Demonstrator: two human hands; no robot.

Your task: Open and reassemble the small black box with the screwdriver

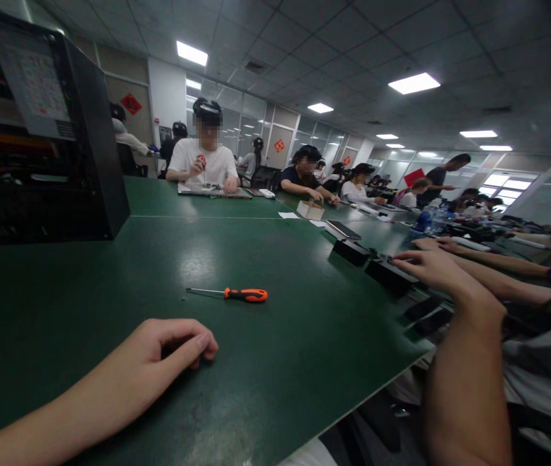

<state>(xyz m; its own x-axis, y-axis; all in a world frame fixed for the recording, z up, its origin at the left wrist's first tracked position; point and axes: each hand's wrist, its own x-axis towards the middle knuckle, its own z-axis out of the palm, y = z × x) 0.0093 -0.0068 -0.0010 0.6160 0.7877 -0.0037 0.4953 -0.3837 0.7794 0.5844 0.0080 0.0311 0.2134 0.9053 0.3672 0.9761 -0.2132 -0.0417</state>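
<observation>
Loosely half-curled, the left hand (178, 346) is rested on the green table (275, 369), apparently for support; nothing is seen in its grasp. Just beyond it, an orange-and-black screwdriver (243, 295) is laid flat, presumably for easy reach, its tip pointed left. Farther right, the right hand (434, 266) is extended, fingers fairly straight, to a black box (388, 276) near the table's edge; whether it is gripped or merely touched cannot be told. Farther back, a black computer case (93, 149) is stood at the left, perhaps to leave working room.
</observation>
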